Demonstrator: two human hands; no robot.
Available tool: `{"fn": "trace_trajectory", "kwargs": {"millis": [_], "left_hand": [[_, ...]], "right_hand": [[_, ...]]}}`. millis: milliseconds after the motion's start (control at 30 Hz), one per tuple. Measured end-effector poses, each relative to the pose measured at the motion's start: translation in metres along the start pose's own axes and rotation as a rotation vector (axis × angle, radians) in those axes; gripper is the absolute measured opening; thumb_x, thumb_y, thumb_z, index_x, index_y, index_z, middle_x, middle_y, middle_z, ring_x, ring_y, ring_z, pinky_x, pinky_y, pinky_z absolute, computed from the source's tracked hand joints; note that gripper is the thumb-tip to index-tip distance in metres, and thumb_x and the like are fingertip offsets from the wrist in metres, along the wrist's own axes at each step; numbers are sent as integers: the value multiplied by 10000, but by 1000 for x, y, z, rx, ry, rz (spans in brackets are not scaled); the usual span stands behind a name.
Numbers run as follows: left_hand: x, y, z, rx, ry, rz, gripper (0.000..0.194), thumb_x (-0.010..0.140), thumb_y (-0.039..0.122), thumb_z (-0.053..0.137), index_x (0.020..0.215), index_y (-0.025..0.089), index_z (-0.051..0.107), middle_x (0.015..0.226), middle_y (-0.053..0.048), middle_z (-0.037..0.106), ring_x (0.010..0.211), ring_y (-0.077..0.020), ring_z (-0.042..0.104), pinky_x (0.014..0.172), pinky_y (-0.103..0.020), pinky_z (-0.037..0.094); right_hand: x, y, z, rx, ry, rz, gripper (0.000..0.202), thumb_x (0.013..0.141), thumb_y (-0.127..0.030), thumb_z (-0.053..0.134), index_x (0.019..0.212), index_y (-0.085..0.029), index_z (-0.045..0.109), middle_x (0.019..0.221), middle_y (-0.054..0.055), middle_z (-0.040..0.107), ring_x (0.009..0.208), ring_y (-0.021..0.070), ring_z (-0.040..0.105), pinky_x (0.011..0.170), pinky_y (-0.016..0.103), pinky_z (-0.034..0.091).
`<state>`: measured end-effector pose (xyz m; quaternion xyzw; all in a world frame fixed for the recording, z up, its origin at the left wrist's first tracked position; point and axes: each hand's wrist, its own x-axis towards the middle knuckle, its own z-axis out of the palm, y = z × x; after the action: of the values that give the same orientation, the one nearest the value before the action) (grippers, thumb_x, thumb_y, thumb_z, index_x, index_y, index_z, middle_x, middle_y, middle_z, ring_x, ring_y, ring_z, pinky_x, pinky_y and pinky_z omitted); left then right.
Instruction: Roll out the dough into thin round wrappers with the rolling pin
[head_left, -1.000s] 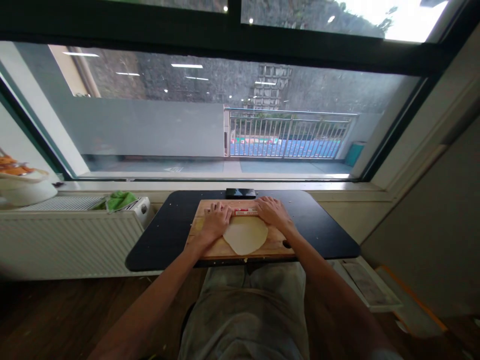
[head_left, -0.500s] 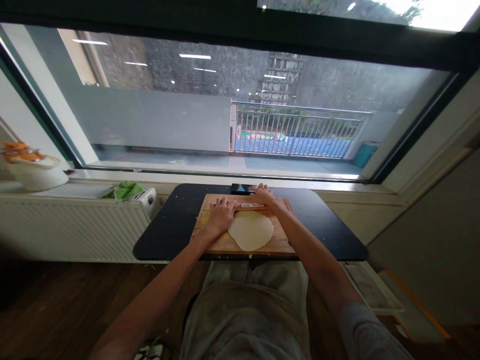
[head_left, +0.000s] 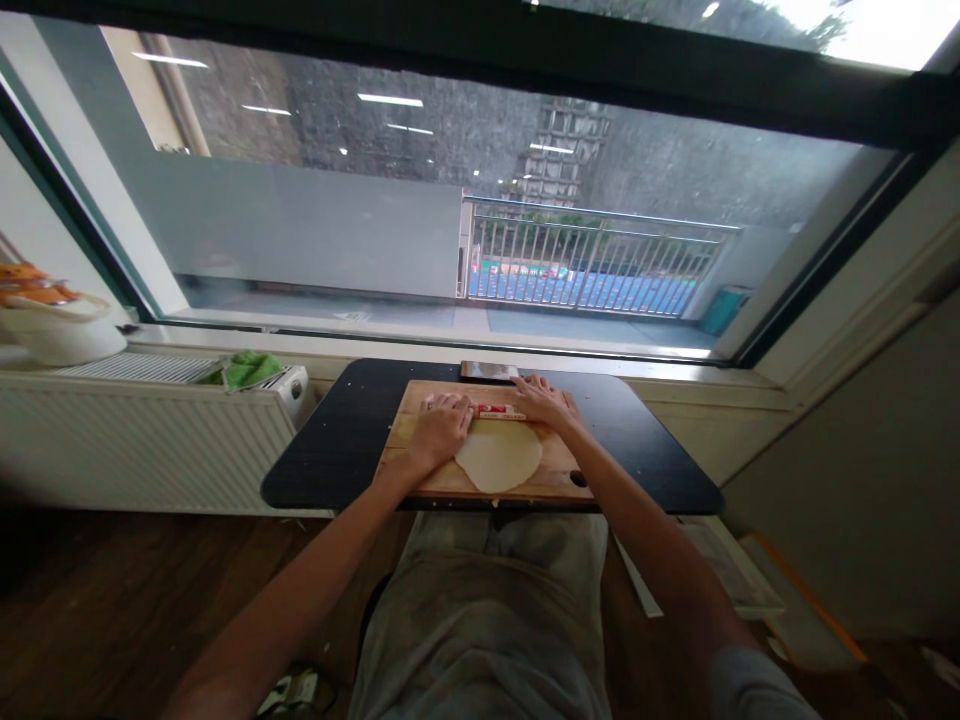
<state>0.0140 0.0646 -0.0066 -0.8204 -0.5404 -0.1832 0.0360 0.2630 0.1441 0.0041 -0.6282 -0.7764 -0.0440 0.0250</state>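
Observation:
On the wooden board [head_left: 403, 440] lies a flat, pale sheet of rolled dough [head_left: 499, 457], roughly round. Just beyond it a rolling pin [head_left: 495, 411] with a red-and-white label stretches crosswise between my hands. My left hand [head_left: 444, 425] rests over its left end, fingers curled forward. My right hand [head_left: 546, 402] is laid over the right end, fingers pointing toward the window. Both palms hide the pin's ends. A phone [head_left: 487, 371] lies at the back of the table, just past the fingers of my right hand.
The black table [head_left: 315, 450] stands against the window sill. To its left is a white radiator [head_left: 150, 440] with a green cloth [head_left: 251, 369] on top. A white container [head_left: 60, 330] with orange contents stands at the far left.
My right hand has come back from near the phone onto the right end of the rolling pin. The phone's screen has turned from dark to pale. My left hand stays on the pin.

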Motion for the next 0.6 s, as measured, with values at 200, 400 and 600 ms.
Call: {"fn": "trace_trajectory", "kwargs": {"millis": [200,400,600], "left_hand": [[-10,-1,-7,39,-11,24,456,1158,382,329,1135,172,732,1176,-156,784,1100,-280,711,1131,-444,458],[-13,0,-5,25,-21,-2,491,1155,449,317,1149,196,738,1177,-136,789,1126,-267,711,1063,-392,504],[3,4,-2,57,-5,-47,440,1137,409,359,1173,181,733,1279,-160,772,1192,-297,681,1102,-466,478]], "right_hand": [[-47,2,4,-49,102,-82,486,1105,-309,401,1529,-230,627,1582,185,620,1466,360,548,1214,551,420],[-72,-7,12,-82,214,-139,529,1105,-264,375,1592,-178,564,1663,167,548,1552,333,467,1292,524,336],[-72,-9,5,-121,206,-169,428,1102,-252,426,1464,-238,654,1623,148,589,1479,345,513,1208,533,424]]}}
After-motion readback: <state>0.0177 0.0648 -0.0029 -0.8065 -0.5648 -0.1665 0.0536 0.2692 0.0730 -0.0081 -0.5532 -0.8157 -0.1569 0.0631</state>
